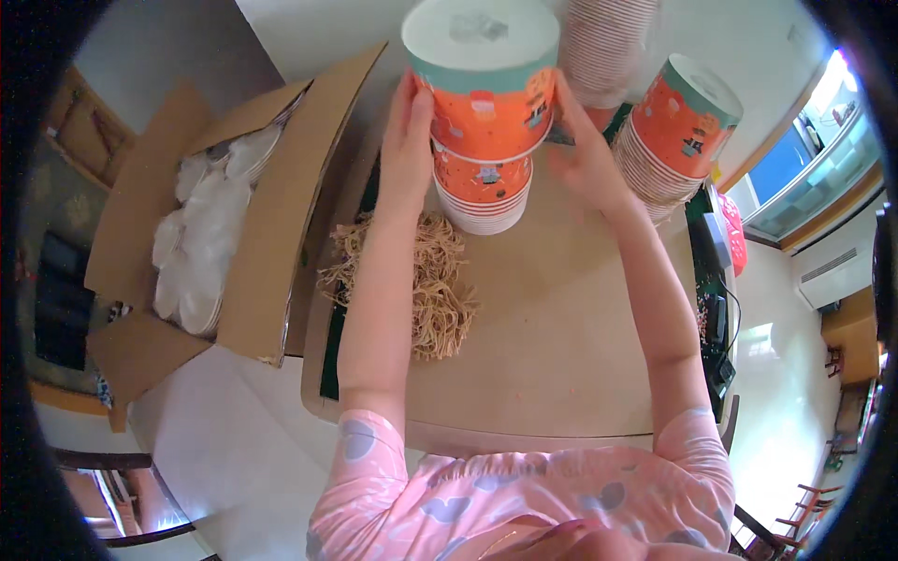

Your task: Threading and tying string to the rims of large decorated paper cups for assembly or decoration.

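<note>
Pink shirt, tan tabletop under orange tubs, pale floor around.

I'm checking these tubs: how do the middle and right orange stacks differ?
The middle stack is between the left hand and right hand; no hand holds the right stack. The middle stack shows two orange walls, one above the other, the right stack only one. The middle stack shows fewer pale rims than the right stack. Both have a teal band and pale top.
</note>
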{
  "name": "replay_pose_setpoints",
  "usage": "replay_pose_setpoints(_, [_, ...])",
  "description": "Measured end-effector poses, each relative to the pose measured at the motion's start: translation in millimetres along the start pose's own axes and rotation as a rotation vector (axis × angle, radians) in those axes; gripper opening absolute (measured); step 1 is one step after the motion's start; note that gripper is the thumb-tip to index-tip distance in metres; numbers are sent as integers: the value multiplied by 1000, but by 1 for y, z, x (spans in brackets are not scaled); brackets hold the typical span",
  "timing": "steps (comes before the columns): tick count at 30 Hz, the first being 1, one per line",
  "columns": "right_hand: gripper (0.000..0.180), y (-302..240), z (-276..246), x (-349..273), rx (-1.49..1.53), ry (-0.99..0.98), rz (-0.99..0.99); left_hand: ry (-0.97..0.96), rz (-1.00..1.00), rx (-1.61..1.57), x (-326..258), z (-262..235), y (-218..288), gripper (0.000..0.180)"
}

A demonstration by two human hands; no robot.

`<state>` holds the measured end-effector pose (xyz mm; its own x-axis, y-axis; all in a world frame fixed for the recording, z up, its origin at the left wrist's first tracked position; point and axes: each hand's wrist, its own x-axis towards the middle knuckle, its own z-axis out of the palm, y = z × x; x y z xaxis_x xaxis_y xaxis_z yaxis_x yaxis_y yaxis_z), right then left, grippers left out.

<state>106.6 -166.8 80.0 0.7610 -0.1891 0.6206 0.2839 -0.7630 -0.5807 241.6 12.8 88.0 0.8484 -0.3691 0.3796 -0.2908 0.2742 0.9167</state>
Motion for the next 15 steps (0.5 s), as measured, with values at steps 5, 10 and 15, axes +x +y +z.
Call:
replay_pose_setpoints(5, [80, -45, -34, -10, -320, 212, -259, -113, 37, -57, -38, -9, 64, 58])
replay_pose_setpoints(10, [32, -90, -68, -84, -190, 299, 196, -219, 64, 200, -113, -40, 59, 34])
replay_pose_setpoints(15, [25, -90, -57, -173, -290, -161, 621, -68, -162, 388, -184, -97, 0, 18])
